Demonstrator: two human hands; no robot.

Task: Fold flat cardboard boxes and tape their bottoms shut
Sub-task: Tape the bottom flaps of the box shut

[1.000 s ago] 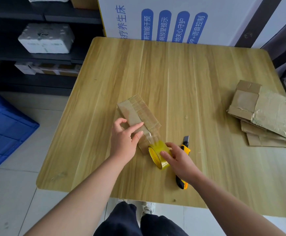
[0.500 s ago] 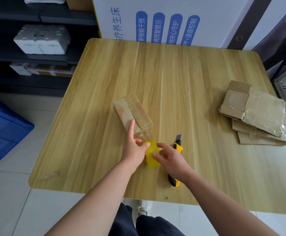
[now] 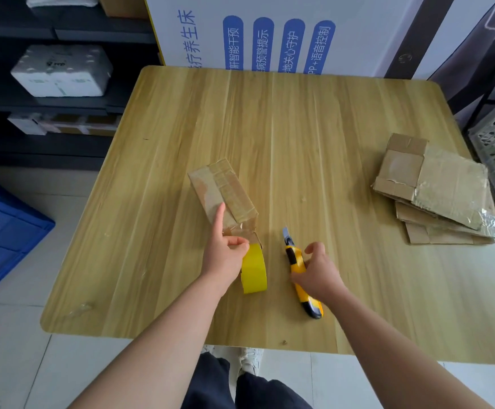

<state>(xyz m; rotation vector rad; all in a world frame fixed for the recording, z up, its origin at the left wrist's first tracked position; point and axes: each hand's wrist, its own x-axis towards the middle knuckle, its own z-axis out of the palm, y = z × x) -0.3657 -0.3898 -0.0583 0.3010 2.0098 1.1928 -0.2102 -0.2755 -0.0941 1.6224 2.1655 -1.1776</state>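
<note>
Cardboard, folded into a small box point(image 3: 219, 188) and crossed with clear tape, lay left of centre on the wooden table point(image 3: 314, 137), set at a slant. The left hand point(image 3: 225, 256) reached to its near end: the index finger stretched straight along the box's top and pressed on it, while the thumb and the other fingers curled in against the top of a roll of yellow tape point(image 3: 254, 274). That roll stood on edge just beside the box's near corner, with a strip of clear tape running up from it onto the cardboard. The right hand point(image 3: 318, 271) had its fingers curled round the handle of a yellow utility knife point(image 3: 295, 261), which lay on the table to the right of the roll, blade out and pointing away from the person. Well apart, near the table's right edge, sat a stack of flat cardboard boxes point(image 3: 435, 190), partly covered in tape. A blue bin point(image 3: 1, 231) stood on the floor to the left.
</note>
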